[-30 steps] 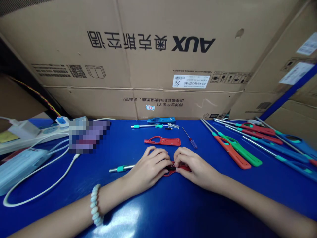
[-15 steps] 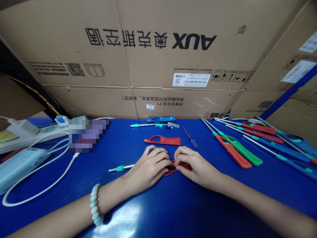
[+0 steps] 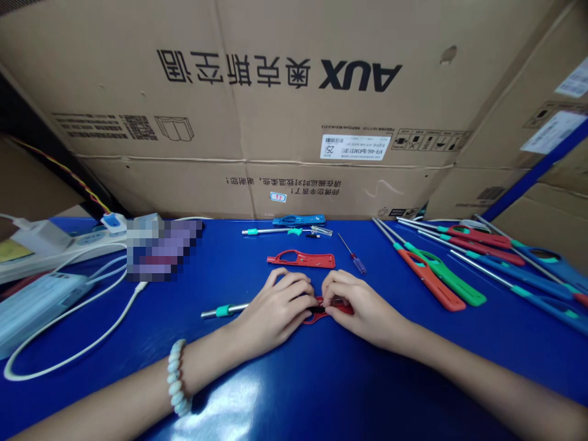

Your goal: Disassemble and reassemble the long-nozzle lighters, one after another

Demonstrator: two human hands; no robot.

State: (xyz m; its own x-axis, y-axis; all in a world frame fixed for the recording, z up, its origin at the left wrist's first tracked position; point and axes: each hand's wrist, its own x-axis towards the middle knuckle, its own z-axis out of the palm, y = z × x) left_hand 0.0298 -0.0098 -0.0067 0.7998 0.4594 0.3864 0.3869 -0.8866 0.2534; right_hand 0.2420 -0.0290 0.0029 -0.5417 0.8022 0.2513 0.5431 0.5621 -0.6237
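My left hand (image 3: 278,306) and my right hand (image 3: 356,303) rest side by side on the blue table (image 3: 294,380), fingers curled and pressed onto a red lighter handle (image 3: 321,312) that lies flat between them. A metal tube with a teal collar (image 3: 223,311) sticks out to the left from under my left hand. Just beyond my fingers lies a separate red handle half-shell (image 3: 301,260). A small screwdriver (image 3: 353,256) lies to its right.
Several long lighters (image 3: 441,275) in red, green and blue lie at the right. A blue handle shell (image 3: 298,220) and a metal tube (image 3: 275,231) lie at the back. A power strip (image 3: 59,248), white cables (image 3: 68,355) and a pale device (image 3: 32,306) sit at the left. Cardboard boxes (image 3: 294,110) wall the back.
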